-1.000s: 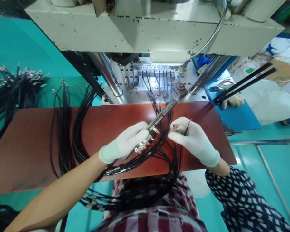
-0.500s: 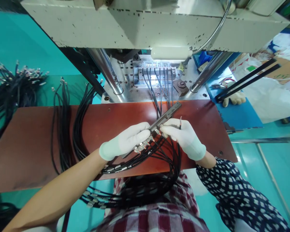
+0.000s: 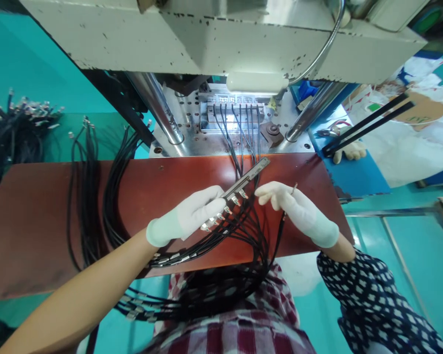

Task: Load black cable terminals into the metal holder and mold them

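Both of my hands wear white gloves above a red-brown work board (image 3: 40, 216). My left hand (image 3: 186, 216) grips a long dark metal holder bar (image 3: 249, 176) that slants up to the right. Several black cables with metal end connectors (image 3: 221, 216) sit in a row along the bar. My right hand (image 3: 299, 211) is just to the right of the bar, apart from it, and pinches one black cable (image 3: 280, 231) whose bare tip sticks up past the fingers. A bundle of black cables (image 3: 214, 290) loops down from the bar into my lap.
A grey press machine (image 3: 214, 39) stands behind the board, with a fixture (image 3: 236, 110) holding several cables. More black cable bundles (image 3: 88, 187) lie at the left, and another pile (image 3: 15, 132) at the far left. A blue shelf (image 3: 358, 172) with a glove (image 3: 349, 150) is at the right.
My right hand had moved in to the bar, then drew back to the right, still holding one cable. The left hand and bar stayed almost still.
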Available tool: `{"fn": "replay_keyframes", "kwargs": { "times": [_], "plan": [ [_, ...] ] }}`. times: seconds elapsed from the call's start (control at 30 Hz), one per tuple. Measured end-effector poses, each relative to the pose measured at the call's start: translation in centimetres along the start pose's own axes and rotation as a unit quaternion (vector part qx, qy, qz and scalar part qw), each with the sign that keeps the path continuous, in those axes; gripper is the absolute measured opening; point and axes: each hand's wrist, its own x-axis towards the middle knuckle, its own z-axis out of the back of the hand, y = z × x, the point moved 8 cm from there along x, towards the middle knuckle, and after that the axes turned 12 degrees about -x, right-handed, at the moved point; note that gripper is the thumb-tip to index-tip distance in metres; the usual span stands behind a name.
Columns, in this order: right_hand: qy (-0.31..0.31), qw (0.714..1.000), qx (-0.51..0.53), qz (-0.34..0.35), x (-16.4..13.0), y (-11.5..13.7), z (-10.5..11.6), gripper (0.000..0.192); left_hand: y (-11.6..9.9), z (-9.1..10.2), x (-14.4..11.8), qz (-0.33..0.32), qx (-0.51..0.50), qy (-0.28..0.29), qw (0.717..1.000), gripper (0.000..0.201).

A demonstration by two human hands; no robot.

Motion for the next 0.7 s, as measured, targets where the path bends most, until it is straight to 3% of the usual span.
{"fn": "replay_keyframes", "kwargs": {
  "times": [0.13,0.23,0.37,0.43,0.57,0.63,0.7],
  "plan": [
    [0.072,0.995,0.060,-0.032,-2.5,-2.4,1.2,0.080,0.4,0.3,-0.1,0.011,-0.043,0.002,0.999,0.034],
    [0.078,0.985,0.134,-0.074,-3.9,-3.8,1.1,0.066,0.8,0.4,-0.1,0.020,-0.078,0.004,0.997,0.035],
    [0.012,0.985,0.124,-0.121,-5.2,-4.9,0.7,0.036,1.3,0.9,-0.1,0.034,-0.129,-0.016,0.991,0.034],
    [-0.005,0.983,0.126,-0.135,-5.6,-4.9,0.3,0.034,1.5,0.8,-0.3,0.067,-0.204,-0.013,0.977,0.034],
    [-0.029,0.984,0.141,-0.105,-5.5,-3.6,-0.1,0.043,0.5,-0.3,-1.3,0.118,-0.385,0.041,0.914,0.030],
    [-0.099,0.981,0.145,-0.088,-5.1,-3.0,0.7,0.042,-0.5,-0.1,-1.7,0.103,-0.396,0.048,0.911,0.032],
    [-0.182,0.967,0.159,-0.080,-4.8,-2.6,1.7,0.036,-0.9,0.3,-1.9,0.087,-0.363,0.036,0.927,0.036]
  ]
}}
